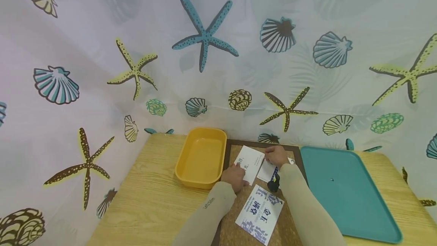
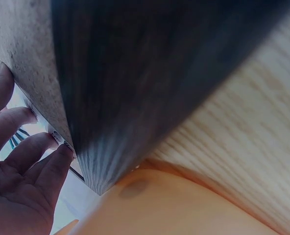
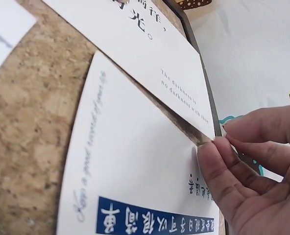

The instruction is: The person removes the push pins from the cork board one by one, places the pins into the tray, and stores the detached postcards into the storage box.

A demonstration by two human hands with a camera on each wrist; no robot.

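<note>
- Nearest the head camera lies a white card with bold blue characters, flat on the cork board, just behind both wrists.
- Left hand rests on the near end of a white card with black text; its straight, slightly spread fingers press the card's edge down where the board's dark frame begins, likely to keep the card from sliding.
- Right hand works at the far corner of the same card; in the right wrist view its thumb and fingertips pinch that corner and lift it slightly off the board.
- Under that raised corner lies another white card with a blue band of characters, partly tucked beneath the text card.
- Cork looks grainy and matte; the cards are smooth, thin, stiff rectangles.
- Left of the fingers sits a yellow tub with rounded corners; right of them a shallow teal tray, both on the pale wood-grain bench.
</note>
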